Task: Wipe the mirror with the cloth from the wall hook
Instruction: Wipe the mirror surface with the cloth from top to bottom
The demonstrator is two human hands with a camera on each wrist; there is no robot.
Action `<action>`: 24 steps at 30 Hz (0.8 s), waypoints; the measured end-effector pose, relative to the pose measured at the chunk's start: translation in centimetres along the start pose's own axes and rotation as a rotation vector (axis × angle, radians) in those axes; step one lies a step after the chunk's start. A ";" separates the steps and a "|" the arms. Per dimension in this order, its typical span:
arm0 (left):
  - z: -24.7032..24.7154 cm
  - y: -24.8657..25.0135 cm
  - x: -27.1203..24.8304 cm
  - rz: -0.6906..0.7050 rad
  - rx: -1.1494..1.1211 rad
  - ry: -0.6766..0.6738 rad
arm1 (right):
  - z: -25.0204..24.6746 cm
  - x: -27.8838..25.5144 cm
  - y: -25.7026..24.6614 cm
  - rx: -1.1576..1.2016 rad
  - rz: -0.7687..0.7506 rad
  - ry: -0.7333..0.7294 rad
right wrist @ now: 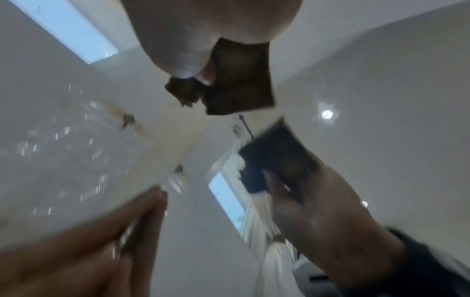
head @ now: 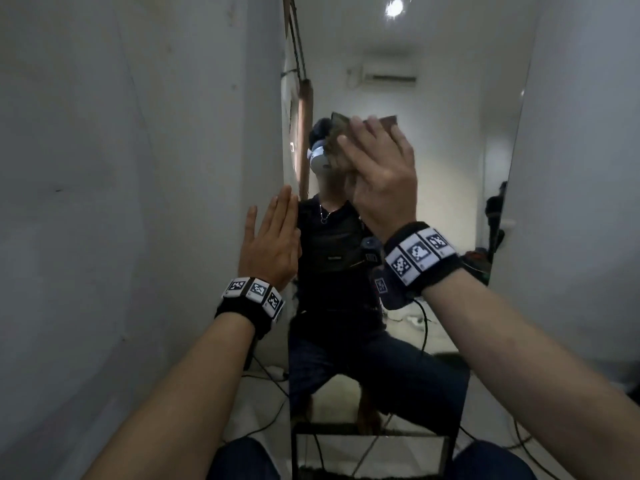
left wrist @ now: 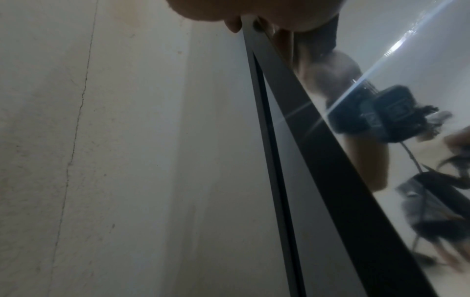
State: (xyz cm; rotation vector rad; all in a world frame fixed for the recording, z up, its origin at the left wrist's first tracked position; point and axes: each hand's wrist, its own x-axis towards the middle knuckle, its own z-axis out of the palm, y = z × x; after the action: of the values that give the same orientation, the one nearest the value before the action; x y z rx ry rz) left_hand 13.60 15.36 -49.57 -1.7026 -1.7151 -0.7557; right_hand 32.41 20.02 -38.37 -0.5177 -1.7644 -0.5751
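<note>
A tall mirror (head: 450, 150) in a thin dark frame (left wrist: 318, 160) leans against the white wall ahead of me. My right hand (head: 381, 168) presses a brown cloth (head: 341, 140) flat against the glass at about head height, fingers spread and pointing up. In the right wrist view the cloth (right wrist: 239, 80) hangs below my palm with the thumb lying against it. My left hand (head: 275, 230) lies flat with straight fingers against the mirror's left edge and holds nothing. Its fingertips (left wrist: 235, 26) touch the frame in the left wrist view.
A white wall (head: 121, 202) runs close along my left, another wall (head: 588, 168) on my right. The glass reflects me seated in dark clothes, a ceiling lamp and an air conditioner. Cables (head: 266, 382) trail over the pale floor beside the mirror's base.
</note>
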 end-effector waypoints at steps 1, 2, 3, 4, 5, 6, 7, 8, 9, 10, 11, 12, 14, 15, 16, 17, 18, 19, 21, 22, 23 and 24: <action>0.0 0.0 0.0 -0.001 -0.010 0.006 | 1.2 -0.8 -0.2 -0.034 -0.019 -0.078; 0.1 0.1 0.0 -0.002 -0.021 0.013 | 2.2 -2.5 -0.5 -0.046 -0.047 -0.156; 0.1 0.1 0.0 -0.003 -0.033 0.021 | 3.2 -5.1 -0.9 -0.031 -0.078 -0.217; 0.2 0.1 0.1 -0.003 -0.044 0.028 | 3.6 -8.1 -1.6 0.007 -0.101 -0.256; 0.3 0.1 0.1 -0.001 -0.048 0.033 | 3.8 -11.3 -2.4 0.048 -0.111 -0.282; 0.4 0.0 0.2 0.000 -0.042 0.034 | 3.8 -14.3 -3.3 0.083 -0.113 -0.318; 0.5 0.0 0.3 0.002 -0.028 0.030 | 3.6 -17.2 -4.2 0.105 -0.115 -0.365; 0.5 0.0 0.4 0.007 -0.014 0.022 | 3.4 -19.9 -5.1 0.119 -0.122 -0.434; 0.5 0.0 0.3 0.011 -0.006 0.013 | 3.1 -22.5 -6.0 0.131 -0.138 -0.508; 0.4 0.0 0.3 0.014 -0.003 0.010 | 2.7 -24.9 -6.6 0.144 -0.163 -0.589; 0.4 0.0 0.2 0.018 0.000 0.010 | 2.2 -26.9 -7.2 0.152 -0.195 -0.669; 0.3 0.0 0.2 0.021 0.002 0.007 | 1.7 -28.5 -7.7 0.163 -0.220 -0.747; 0.3 -0.1 0.2 0.026 0.001 0.011 | 0.8 -30.5 -8.4 0.204 -0.241 -0.849; 0.3 -0.2 0.1 0.030 0.000 0.019 | 0.4 -30.8 -8.5 0.243 -0.224 -0.851; 0.3 -0.2 0.1 0.033 0.001 0.030 | -0.1 -30.5 -8.4 0.299 -0.179 -0.822; 0.3 -0.3 0.1 0.035 0.002 0.039 | -0.5 -29.6 -8.2 0.369 -0.105 -0.768; 0.4 -0.3 0.1 0.037 0.001 0.051 | -1.0 -28.1 -7.8 0.433 -0.018 -0.697; 0.5 -0.3 0.2 0.041 -0.005 0.066 | -1.5 -26.0 -7.3 0.470 0.062 -0.614; 0.8 -0.3 0.3 0.045 -0.034 0.090 | -2.4 -20.7 -5.9 0.467 0.157 -0.412; 0.9 -0.4 0.4 0.044 -0.051 0.102 | -2.9 -17.8 -5.0 0.447 0.182 -0.300; 1.1 -0.4 0.4 0.044 -0.063 0.108 | -3.2 -15.1 -4.1 0.411 0.197 -0.190; 1.3 -0.5 0.5 0.047 -0.067 0.116 | -3.4 -12.5 -3.2 0.359 0.203 -0.092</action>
State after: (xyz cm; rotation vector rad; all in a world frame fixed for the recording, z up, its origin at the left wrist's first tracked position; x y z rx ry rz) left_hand 13.03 16.64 -50.06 -1.7028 -1.5819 -0.8821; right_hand 36.16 14.71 -50.01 -0.4686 -1.8231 -0.0891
